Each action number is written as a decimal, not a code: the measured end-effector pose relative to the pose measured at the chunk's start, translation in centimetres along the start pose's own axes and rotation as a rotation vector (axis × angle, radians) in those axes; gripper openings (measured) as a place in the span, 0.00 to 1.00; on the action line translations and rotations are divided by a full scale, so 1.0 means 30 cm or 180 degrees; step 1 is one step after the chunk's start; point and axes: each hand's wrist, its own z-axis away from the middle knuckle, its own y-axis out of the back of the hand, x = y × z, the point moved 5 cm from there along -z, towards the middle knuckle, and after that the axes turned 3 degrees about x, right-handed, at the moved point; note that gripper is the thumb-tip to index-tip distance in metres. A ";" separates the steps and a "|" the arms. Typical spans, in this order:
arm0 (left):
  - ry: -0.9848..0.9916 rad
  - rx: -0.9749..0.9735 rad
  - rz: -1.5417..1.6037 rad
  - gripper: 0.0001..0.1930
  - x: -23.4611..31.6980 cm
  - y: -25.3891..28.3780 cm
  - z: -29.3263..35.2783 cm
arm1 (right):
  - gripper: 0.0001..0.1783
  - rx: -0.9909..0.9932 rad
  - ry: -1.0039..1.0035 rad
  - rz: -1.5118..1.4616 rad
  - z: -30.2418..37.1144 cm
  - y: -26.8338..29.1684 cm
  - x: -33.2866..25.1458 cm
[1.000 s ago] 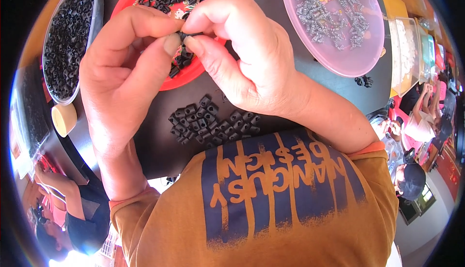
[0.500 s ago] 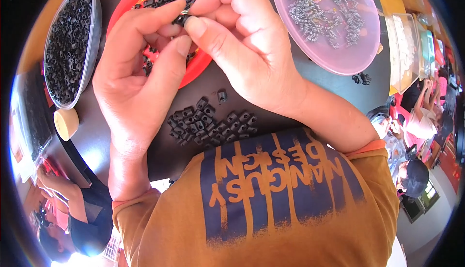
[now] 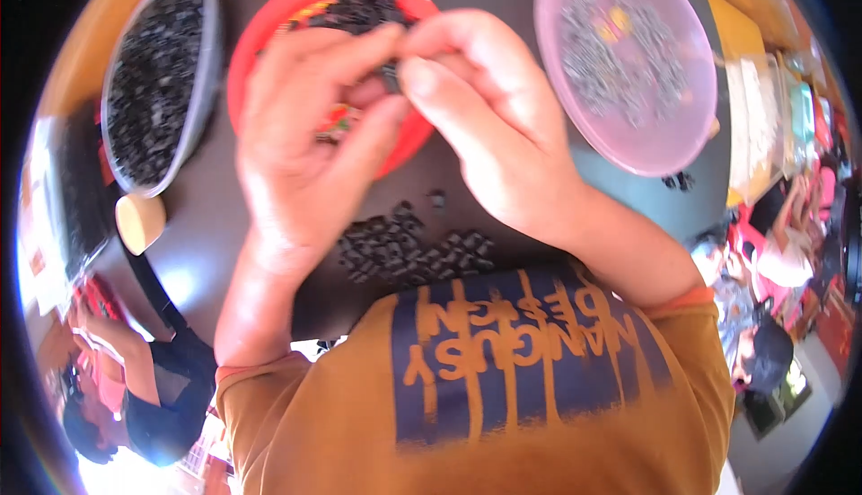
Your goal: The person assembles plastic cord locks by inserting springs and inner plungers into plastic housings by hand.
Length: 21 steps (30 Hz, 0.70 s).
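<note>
Above the red bowl [image 3: 241,91], my left hand [image 3: 301,149] and my right hand [image 3: 507,136] meet at the fingertips. Between them is a small black plastic part [image 3: 390,78], blurred and mostly covered by the fingers. Both hands are closed in a pinch at it. More small black parts [image 3: 359,12] lie in the red bowl, partly hidden behind my hands. A loose pile of black plastic pieces [image 3: 386,248] rests on the table nearer my body, with a single piece [image 3: 437,198] just beyond it. Right of my hands, a pink translucent bowl [image 3: 691,149] holds metal springs [image 3: 588,55].
An oval clear tub [image 3: 215,41] full of black parts stands at the left, by a cream round object [image 3: 141,224]. Near the pink bowl lie a few black pieces [image 3: 680,181]. Clear boxes [image 3: 754,118] line the right edge. Other people [image 3: 162,396] sit on both sides.
The whole view has shifted, so the bowls and my hands appear farther right and lower, with more blur. My hands keep the same pinch around the black part.
</note>
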 end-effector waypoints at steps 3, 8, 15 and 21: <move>0.0159 -0.0038 -0.0037 0.21 -0.011 0.006 0.012 | 0.09 -0.0064 -0.0079 -0.0374 0.010 -0.020 -0.002; 0.0346 -0.0005 0.0411 0.21 -0.020 0.010 0.016 | 0.09 -0.0281 -0.0205 -0.0362 0.011 -0.018 -0.010; 0.0429 0.0051 0.0365 0.19 0.001 0.020 0.002 | 0.09 -0.0188 -0.0212 -0.0225 0.013 -0.022 -0.019; 0.0315 0.0044 0.0452 0.19 0.002 0.024 0.003 | 0.09 -0.0151 -0.0092 -0.0035 -0.003 -0.021 -0.010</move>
